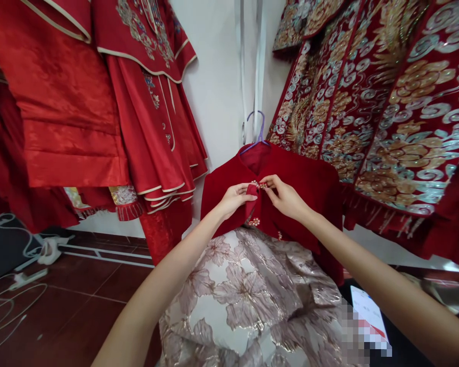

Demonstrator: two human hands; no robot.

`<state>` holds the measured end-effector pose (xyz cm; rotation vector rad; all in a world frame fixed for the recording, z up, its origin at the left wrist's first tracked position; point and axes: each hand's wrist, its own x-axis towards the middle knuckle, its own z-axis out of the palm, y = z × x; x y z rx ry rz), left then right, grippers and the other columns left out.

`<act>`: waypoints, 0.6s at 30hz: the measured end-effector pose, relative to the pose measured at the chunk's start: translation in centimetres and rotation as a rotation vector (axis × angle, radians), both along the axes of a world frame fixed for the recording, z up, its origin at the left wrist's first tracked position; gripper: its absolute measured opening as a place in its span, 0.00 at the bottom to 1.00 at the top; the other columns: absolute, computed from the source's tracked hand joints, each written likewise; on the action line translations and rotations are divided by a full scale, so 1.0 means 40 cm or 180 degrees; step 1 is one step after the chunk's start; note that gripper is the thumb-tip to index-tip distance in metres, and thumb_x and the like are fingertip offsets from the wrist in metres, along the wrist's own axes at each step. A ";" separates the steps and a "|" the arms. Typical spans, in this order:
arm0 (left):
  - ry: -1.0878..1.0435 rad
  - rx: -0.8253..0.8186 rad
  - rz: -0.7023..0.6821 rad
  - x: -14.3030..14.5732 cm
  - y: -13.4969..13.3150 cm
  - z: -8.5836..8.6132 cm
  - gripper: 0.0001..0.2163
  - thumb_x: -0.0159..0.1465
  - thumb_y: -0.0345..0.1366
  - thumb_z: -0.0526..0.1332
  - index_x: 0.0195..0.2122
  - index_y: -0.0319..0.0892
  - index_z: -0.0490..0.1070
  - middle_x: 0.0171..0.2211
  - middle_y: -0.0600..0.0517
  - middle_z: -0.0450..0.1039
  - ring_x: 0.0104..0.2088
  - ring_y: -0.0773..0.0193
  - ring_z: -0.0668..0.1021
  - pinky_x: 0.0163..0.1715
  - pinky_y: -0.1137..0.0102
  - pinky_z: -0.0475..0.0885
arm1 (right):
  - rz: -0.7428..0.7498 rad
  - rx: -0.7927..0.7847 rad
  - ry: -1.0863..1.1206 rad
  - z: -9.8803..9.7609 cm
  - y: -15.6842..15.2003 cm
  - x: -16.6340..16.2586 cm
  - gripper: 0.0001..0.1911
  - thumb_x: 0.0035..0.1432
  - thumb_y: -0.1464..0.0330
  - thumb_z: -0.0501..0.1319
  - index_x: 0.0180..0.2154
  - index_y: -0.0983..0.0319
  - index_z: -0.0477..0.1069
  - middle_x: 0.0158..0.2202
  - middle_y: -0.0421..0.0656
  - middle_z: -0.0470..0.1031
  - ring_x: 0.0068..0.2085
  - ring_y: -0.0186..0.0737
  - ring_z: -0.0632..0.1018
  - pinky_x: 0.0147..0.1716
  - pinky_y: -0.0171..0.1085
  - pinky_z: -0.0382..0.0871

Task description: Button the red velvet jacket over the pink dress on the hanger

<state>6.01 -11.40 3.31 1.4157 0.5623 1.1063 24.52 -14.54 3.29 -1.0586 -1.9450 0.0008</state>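
A dark red velvet jacket (229, 168) hangs on a purple hanger (260, 127) in front of me, over a floral brocade dress (245, 285). My left hand (237, 200) pinches the jacket's front edge, folding its lighter red lining outward. At the upper fastening, my right hand (285, 198) closes its thumb and fingers on a beaded button (263, 185). Another beaded button (254, 222) shows lower on the left front edge, and a matching beaded piece (280, 235) sits on the right front. Fingertips partly hide the upper fastening.
Red garments (145, 102) hang on the left, and a heavily embroidered red garment (367, 102) hangs on the right. White cables (13, 306), a power strip (28, 279) and pale shoes (49, 251) lie by a metal rack base (107, 255). A printed card (367, 311) is at lower right.
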 end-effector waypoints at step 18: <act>0.1805 0.1276 0.1782 0.071 0.018 0.041 0.10 0.50 0.30 0.67 0.35 0.38 0.77 0.36 0.48 0.79 0.37 0.63 0.79 0.42 0.70 0.72 | 0.0030 -0.0002 -0.0026 -0.008 0.023 0.006 0.12 0.62 0.69 0.51 0.48 0.57 0.63 0.46 0.43 0.73 0.44 0.41 0.76 0.46 0.42 0.70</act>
